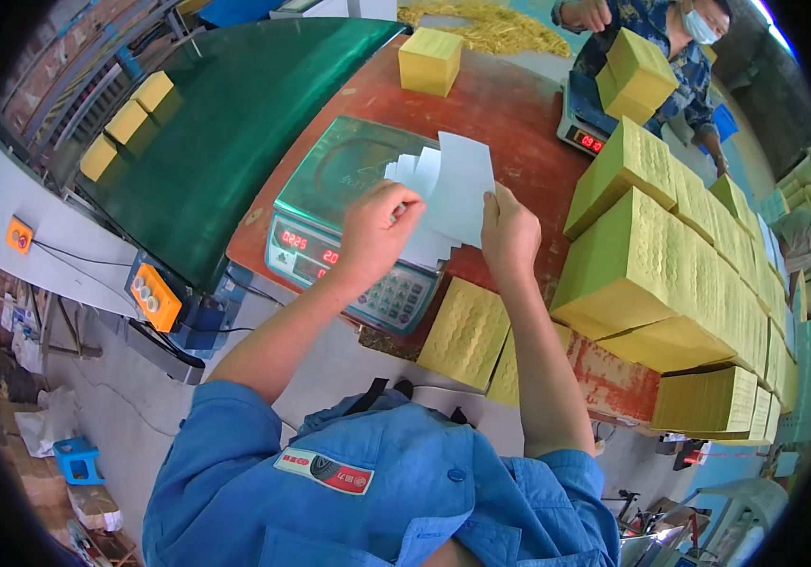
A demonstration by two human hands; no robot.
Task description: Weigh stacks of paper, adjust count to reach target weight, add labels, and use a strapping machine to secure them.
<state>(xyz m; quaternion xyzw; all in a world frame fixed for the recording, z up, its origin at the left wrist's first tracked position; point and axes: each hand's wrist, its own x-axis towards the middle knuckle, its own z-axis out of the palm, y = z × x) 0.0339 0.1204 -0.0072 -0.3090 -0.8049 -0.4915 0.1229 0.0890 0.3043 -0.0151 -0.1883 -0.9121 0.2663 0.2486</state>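
Observation:
My right hand (509, 231) grips the right edge of a fanned set of white paper sheets (463, 189), thumb uppermost. At the sheets' left side, my left hand (382, 227) is closed with its fingers curled in; whether anything is between its fingertips is hidden. Both hands are over the right part of a digital scale (330, 180) with a pale green platform, a lit red display and a keypad. Close to the scale's right front corner lies a yellow paper stack with a wavy embossed top (467, 331). The scale rests on a reddish-brown table (519, 104).
Yellow paper blocks (632, 255) are piled along the right. A single yellow block (429, 61) stands at the back. On the left runs a green conveyor belt (235, 113) with 3 yellow blocks. A masked co-worker (698, 76) is beside a second scale (580, 118) holding yellow stacks.

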